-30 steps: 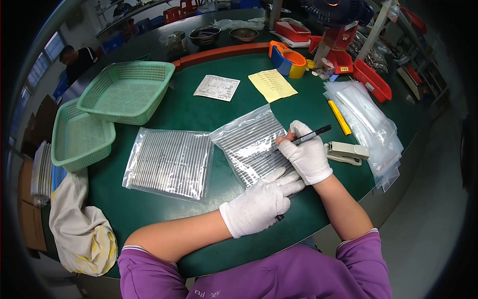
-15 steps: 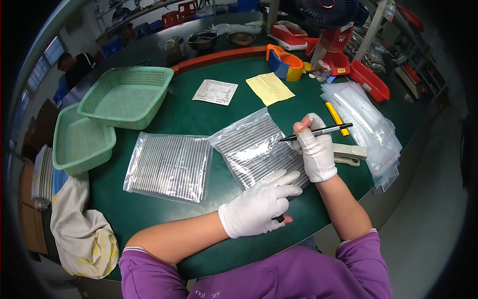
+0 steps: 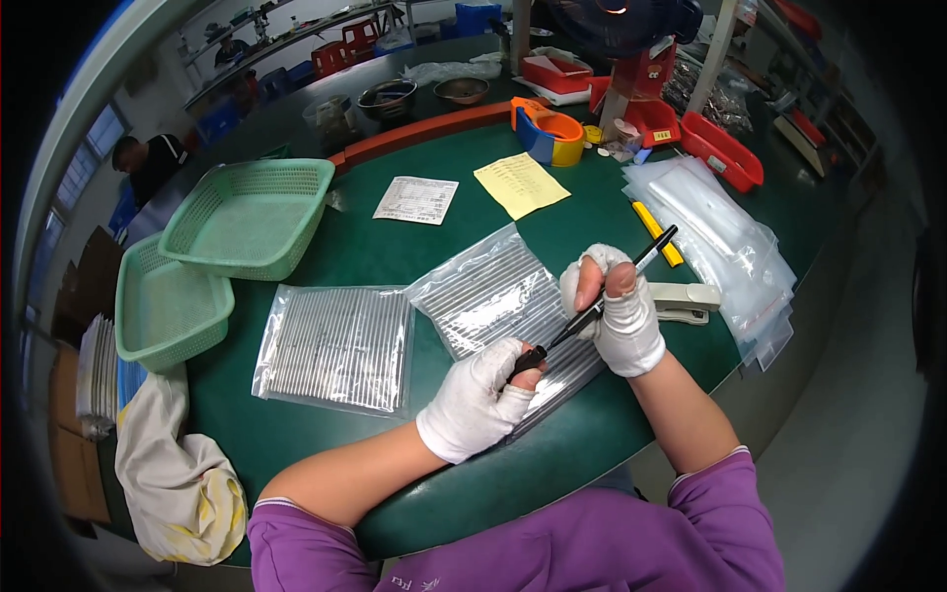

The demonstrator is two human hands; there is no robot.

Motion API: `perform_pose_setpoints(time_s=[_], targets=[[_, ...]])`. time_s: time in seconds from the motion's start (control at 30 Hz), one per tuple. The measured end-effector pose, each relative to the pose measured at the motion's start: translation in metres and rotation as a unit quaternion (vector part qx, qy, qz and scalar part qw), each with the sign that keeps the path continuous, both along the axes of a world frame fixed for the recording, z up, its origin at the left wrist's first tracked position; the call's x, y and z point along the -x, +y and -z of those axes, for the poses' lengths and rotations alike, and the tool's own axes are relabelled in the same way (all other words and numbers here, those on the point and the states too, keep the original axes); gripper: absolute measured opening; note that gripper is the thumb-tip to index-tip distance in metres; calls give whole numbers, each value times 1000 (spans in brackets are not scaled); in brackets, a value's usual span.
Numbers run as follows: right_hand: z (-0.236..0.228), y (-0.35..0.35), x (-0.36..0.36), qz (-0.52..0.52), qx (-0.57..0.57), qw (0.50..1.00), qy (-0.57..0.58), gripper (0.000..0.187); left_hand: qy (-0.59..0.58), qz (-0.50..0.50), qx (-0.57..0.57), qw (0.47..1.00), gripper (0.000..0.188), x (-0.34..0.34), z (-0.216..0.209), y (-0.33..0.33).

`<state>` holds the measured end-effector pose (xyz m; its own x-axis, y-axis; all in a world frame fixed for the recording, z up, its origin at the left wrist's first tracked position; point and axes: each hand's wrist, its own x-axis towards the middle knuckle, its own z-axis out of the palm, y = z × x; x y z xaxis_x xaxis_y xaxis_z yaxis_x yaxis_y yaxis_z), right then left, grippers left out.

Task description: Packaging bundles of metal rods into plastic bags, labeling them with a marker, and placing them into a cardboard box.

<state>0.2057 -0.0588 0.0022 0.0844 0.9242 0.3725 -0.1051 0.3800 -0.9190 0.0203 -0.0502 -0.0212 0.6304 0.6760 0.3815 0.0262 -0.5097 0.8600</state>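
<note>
My right hand (image 3: 631, 331), in a white glove with bare fingertips, grips a black marker pen (image 3: 649, 254) that slants down to the left. Pinched in my gloved left hand (image 3: 472, 407) is the black pen cap (image 3: 529, 362), its mouth close to the pen's tip; whether they touch I cannot tell. Both hands are over a clear plastic bag (image 3: 483, 286) of thin grey metal rods, and partly cover it. To its left lies a second clear bag (image 3: 335, 345) packed with similar rods. A pale stapler (image 3: 688, 299) sits just right of my right hand.
Two green baskets (image 3: 247, 261) overlap at the left, above a crumpled cloth (image 3: 173, 474). A white slip (image 3: 415, 200) and yellow note (image 3: 521, 185) lie farther back. At the right are a yellow cutter (image 3: 657, 234), empty plastic bags (image 3: 710, 232) and red trays (image 3: 723, 151). A tape dispenser (image 3: 547, 133) stands behind.
My left hand has lifted off the bag and turned, bringing the cap up to the pen. My right hand has tilted the pen more steeply, its tip lower and nearer the cap.
</note>
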Motion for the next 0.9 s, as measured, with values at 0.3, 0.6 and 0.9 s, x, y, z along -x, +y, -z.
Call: perform_pose_setpoints(time_s=[0.3, 0.6, 0.9], targets=[[-1, -2, 1, 12, 20, 999, -31, 59, 51, 13, 59, 997, 29, 2, -2, 1], [0, -4, 8, -28, 53, 992, -111, 54, 18, 27, 105, 994, 25, 3, 5, 2], [-8, 0, 8, -117, 58, 991, -12, 66, -9, -2, 141, 990, 20, 3, 2, 3]])
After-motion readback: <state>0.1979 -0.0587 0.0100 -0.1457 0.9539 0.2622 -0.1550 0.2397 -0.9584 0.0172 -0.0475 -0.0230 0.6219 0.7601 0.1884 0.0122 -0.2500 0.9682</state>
